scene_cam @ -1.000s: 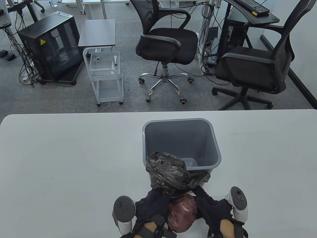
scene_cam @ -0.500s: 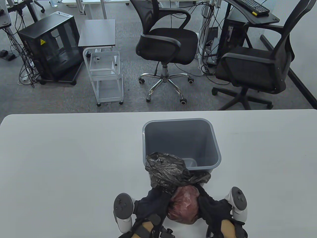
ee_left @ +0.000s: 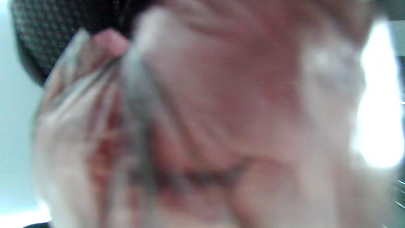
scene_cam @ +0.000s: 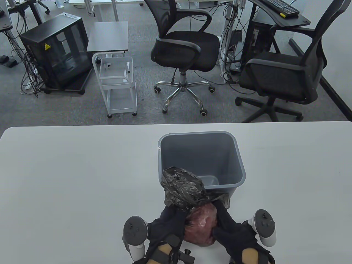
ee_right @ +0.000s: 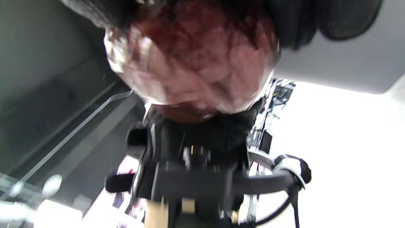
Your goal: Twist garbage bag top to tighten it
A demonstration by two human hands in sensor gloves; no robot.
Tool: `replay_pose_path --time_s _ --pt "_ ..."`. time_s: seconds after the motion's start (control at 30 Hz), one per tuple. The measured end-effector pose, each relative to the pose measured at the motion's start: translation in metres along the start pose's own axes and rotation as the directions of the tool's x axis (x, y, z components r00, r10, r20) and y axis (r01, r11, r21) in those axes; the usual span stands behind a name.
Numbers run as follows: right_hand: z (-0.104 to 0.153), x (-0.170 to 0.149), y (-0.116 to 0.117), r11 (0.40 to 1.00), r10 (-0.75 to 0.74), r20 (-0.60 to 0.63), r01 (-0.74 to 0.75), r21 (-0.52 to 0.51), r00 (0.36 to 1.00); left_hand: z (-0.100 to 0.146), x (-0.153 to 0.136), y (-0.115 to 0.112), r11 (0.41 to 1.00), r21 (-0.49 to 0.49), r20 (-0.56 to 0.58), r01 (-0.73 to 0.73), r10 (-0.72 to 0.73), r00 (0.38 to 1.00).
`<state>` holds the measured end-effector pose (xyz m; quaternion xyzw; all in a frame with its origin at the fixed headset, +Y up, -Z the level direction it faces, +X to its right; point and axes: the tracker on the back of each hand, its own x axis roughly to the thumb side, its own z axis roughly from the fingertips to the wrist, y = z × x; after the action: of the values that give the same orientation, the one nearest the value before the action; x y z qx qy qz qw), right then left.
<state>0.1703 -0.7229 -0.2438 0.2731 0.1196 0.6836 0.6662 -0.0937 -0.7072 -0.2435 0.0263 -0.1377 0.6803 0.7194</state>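
At table's [scene_cam: 68, 176] near edge: left hand [scene_cam: 167, 224], right hand [scene_cam: 229, 229] grip clamped on garbage bag [scene_cam: 200, 224], bin [scene_cam: 202, 158] touching behind.

- Table [scene_cam: 68, 178]: one pale grey top, rounded far corners, filling the lower half of my table view.
- Bin [scene_cam: 202, 161]: grey plastic, squarish, upright, open, standing near the table's middle.
- Garbage bag [scene_cam: 200, 224]: bulging reddish body resting on the top just in front of the bin; crumpled black top touching the bin's near wall.
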Motion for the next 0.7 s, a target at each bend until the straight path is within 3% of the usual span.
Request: replay_pose_path --time_s 0.1,0.13,0.23,0.37,0.57,0.63,0.7 --pt "0.005 -0.006 -0.015 0.989 -0.118 -0.048 0.114 -0.090 0.992 -0.005 0.001 -0.006 0.978 -0.170 -0.013 -0.118 0.118 0.993" --pt "0.006 -0.006 -0.018 0.988 -0.123 -0.053 0.118 -0.099 0.991 -0.005 0.003 -0.006 0.980 -0.170 -0.015 -0.102 0.101 0.995" --pt "0.006 -0.005 -0.023 0.995 -0.072 -0.081 0.065 -0.076 0.994 -0.003 0.010 -0.001 0.993 -0.033 0.025 0.112 -0.111 0.994" --pt "0.013 -0.002 -0.037 0.997 -0.018 -0.172 0.004 -0.082 0.985 -0.004 0.008 0.008 0.975 0.025 -0.002 0.223 -0.223 0.975" --pt "0.030 0.006 -0.074 0.960 0.076 -0.234 -0.135 -0.246 0.969 -0.009 0.001 0.010 0.892 0.015 -0.014 0.451 -0.451 0.892" --pt "0.035 0.007 -0.082 0.944 0.077 -0.252 -0.152 -0.293 0.965 -0.012 -0.002 0.007 0.837 -0.032 0.000 0.546 -0.546 0.838" --pt "0.040 0.006 -0.089 0.931 0.046 -0.251 -0.133 -0.339 0.967 -0.015 -0.010 0.002 0.767 -0.160 -0.003 0.621 -0.630 0.777"
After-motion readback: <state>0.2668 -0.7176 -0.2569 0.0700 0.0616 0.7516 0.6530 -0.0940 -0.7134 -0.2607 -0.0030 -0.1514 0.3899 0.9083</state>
